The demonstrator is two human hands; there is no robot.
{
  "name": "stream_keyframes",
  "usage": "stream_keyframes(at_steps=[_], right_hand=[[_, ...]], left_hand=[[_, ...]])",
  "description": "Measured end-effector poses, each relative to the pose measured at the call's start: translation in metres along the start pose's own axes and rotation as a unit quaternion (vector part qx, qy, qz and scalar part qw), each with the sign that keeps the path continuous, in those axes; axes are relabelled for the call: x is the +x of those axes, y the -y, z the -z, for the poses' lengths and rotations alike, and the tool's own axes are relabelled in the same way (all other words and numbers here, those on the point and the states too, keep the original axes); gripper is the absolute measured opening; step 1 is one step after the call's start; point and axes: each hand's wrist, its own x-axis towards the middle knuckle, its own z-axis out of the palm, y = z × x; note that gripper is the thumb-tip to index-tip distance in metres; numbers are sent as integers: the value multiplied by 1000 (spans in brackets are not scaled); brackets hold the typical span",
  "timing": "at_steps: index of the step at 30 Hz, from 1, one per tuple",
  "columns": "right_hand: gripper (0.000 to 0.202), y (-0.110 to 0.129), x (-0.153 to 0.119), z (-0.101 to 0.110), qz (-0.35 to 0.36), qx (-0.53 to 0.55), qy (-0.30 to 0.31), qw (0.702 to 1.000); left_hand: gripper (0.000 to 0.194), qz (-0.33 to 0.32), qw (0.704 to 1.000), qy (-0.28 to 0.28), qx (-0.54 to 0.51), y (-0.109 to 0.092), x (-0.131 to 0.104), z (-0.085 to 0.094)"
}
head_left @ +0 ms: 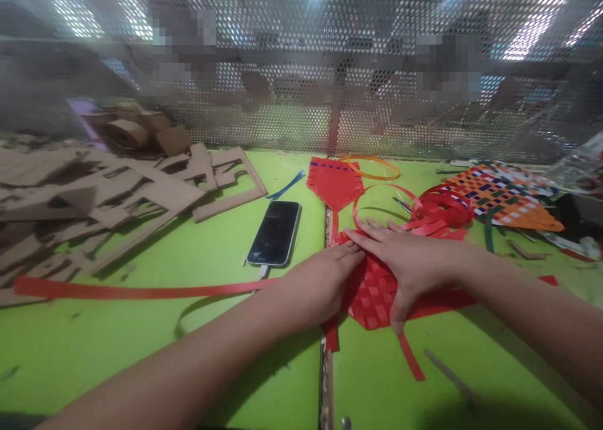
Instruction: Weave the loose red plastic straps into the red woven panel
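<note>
A red woven piece (374, 295) made of crossed strips lies on the green table, with loose strip ends sticking out around it. My left hand (325, 282) rests at its upper left edge, fingers bent and pressed together; what they hold, if anything, is hidden. Spread over the top of the weave is my right hand (405, 254), its thumb pointing down near the lower right edge. A long red strip (141, 289) runs out to the left from under my left forearm. Behind my hands lies a red pointed piece (334, 182) with a blue strip woven through its top.
A phone (274, 234) with a cable lies left of my hands. Cardboard scraps (141, 191) pile up at the left. Coiled red strips (440, 210) and a multicoloured woven piece (504, 194) lie at the right. A perforated metal screen (301, 97) stands behind the green table (155, 348).
</note>
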Motion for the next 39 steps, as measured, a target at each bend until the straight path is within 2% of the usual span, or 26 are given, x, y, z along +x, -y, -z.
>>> stream_keyframes(at_steps=[3,5,10,15,21,25,31,36,39], right_hand=[[173,-2,1,-4,2,13,-17,1000],[173,-4,1,-7,4,16,-34,999],[162,-3,-12,-10,-1,11,-63,998],[140,3,-29,-14,-6,17,-72,997],[136,-5,-29,-31,48,59,-100,992],[135,-8,-26,-36,55,69,-109,990],[142,-8,-24,-36,44,76,-116,989],[123,-9,-30,-29,44,73,-82,993],[122,-4,-31,-26,35,76,-83,993]], left_hand=[[55,19,999,-38,-31,0,-2,8],[52,17,999,-38,-21,-1,-5,11],[93,15,999,40,17,0,-12,15],[113,21,997,77,21,5,-17,21],[107,-4,994,88,59,9,-18,18],[104,-12,992,97,76,9,-18,16],[105,-13,991,105,82,8,-16,16],[105,-6,990,117,78,9,-16,17],[104,-12,991,110,79,8,-16,17]])
